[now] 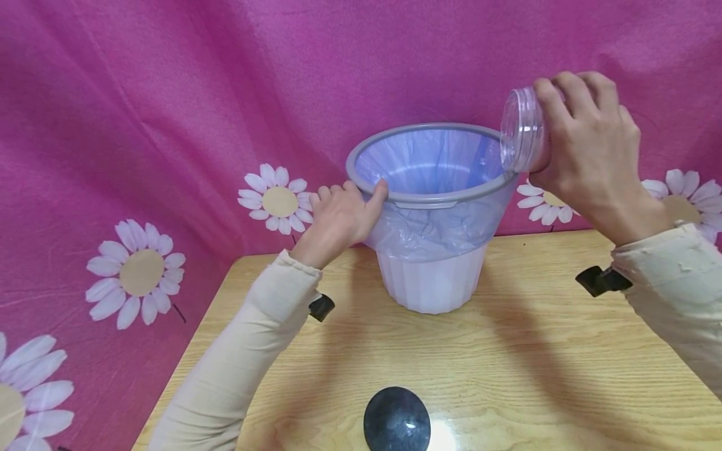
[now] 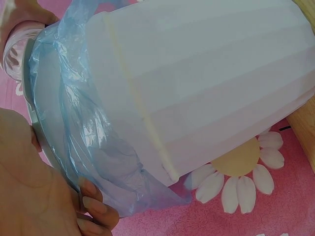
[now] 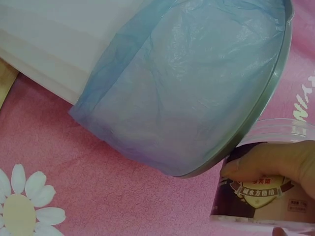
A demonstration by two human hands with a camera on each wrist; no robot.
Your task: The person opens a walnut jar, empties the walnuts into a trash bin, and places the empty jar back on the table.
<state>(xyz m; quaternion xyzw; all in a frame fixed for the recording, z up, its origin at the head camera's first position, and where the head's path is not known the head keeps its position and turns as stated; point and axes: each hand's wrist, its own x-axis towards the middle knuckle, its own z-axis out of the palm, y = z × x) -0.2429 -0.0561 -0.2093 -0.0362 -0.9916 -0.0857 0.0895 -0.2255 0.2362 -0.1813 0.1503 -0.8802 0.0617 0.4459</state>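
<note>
A white fluted trash can (image 1: 431, 285) stands on the table, lined with a translucent blue bag (image 1: 440, 228) folded down outside under a grey rim ring (image 1: 434, 199). My left hand (image 1: 344, 216) grips that ring at its left side, thumb on top and fingers curled outside it. In my right hand (image 1: 592, 134) is a clear plastic jar (image 1: 521, 131), tilted on its side with its open mouth toward the can, right at the rim's right edge. The right wrist view shows the jar's printed brown and pink label (image 3: 266, 196) under my thumb.
A round black lid-like disc (image 1: 397, 418) lies near the front of the wooden table (image 1: 541, 351). Behind and to the left hangs a magenta cloth (image 1: 282, 75) with white daisies. Black straps (image 1: 602, 280) sit at both wrists.
</note>
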